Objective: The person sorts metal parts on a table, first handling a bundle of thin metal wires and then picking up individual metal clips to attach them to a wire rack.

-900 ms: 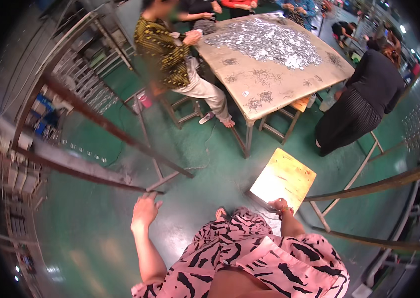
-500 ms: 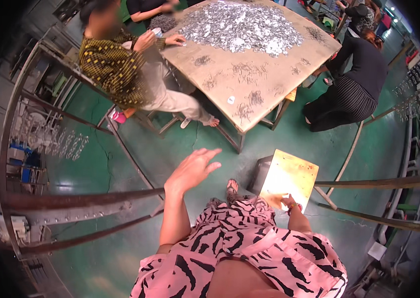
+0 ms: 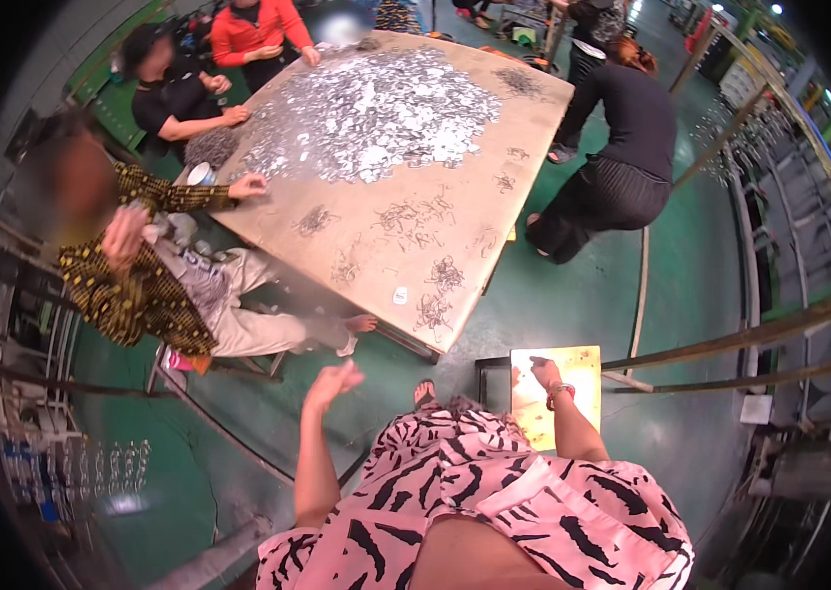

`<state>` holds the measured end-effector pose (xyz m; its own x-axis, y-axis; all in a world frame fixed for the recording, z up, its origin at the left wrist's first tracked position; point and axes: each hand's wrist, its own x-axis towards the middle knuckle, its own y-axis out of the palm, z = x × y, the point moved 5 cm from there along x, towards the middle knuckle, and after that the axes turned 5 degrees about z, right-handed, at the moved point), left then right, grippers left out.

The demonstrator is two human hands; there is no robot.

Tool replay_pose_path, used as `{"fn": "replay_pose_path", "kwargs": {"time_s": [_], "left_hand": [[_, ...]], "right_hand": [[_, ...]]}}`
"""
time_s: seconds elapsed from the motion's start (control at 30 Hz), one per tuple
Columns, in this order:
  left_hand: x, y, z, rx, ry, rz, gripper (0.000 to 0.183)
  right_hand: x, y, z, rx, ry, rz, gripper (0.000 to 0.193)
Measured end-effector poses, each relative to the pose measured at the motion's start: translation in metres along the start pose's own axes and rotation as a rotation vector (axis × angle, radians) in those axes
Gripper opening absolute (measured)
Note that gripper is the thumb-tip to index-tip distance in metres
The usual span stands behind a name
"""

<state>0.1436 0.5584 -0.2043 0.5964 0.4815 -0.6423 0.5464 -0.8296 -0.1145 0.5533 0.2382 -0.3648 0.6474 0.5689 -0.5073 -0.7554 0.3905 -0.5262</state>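
Observation:
My left hand [image 3: 335, 384] is raised over the floor, short of the table's near edge. Its fingers are loosely bent and somewhat blurred, the thumb stands apart, and I see nothing held. My right hand [image 3: 544, 373], with a bracelet at the wrist, is over a pale square-topped stool [image 3: 573, 369] beside me. Its fingers are mostly hidden, and I cannot tell whether it touches the top. Ahead stands a large brown-topped table [image 3: 327, 270], bearing a wide heap of small shiny metal pieces [image 3: 376, 113] and several clumps of thin dark pieces [image 3: 415, 224].
A person in a yellow-and-black patterned top [image 3: 140, 285] sits at the table's left. Two more people sit beyond. At the right, a person in black [image 3: 622, 147] bends by the table. Metal rails [image 3: 730, 344] flank me. A small white tag [image 3: 400, 295] lies near the table's corner.
My view has swung, so the table sits lower and further left, with more people visible behind it. My left hand's fingers are more bent. My right hand is further forward over the stool.

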Motion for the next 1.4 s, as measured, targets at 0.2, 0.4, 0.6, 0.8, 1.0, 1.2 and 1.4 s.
{"fn": "replay_pose_path", "kwargs": {"time_s": [0.2,0.4,0.6,0.8,1.0,1.2,1.4], "left_hand": [[0.109,0.013,-0.005,-0.530,-0.024,-0.104,0.067],[0.139,0.024,-0.026,-0.233,-0.039,-0.024,0.050],[0.159,0.004,-0.044,0.097,-0.063,-0.014,0.040],[0.164,0.002,-0.065,0.309,-0.187,-0.260,0.024],[0.155,0.029,-0.065,0.412,-0.644,-0.766,0.030],[0.149,0.034,-0.057,-0.049,-0.635,-0.853,0.029],[0.158,0.033,-0.049,0.388,-0.850,-0.722,0.032]], "right_hand": [[-0.022,0.004,-0.097,0.119,0.515,0.418,0.045],[-0.038,-0.033,-0.085,-0.027,0.547,0.299,0.037],[0.071,-0.099,-0.096,0.395,0.874,0.412,0.030],[0.239,-0.186,-0.097,0.093,0.681,0.712,0.020],[0.365,-0.194,0.030,0.014,0.604,0.527,0.019],[0.373,-0.217,0.178,0.202,0.029,0.567,0.040],[0.368,-0.279,0.062,0.220,0.388,0.409,0.034]]}}
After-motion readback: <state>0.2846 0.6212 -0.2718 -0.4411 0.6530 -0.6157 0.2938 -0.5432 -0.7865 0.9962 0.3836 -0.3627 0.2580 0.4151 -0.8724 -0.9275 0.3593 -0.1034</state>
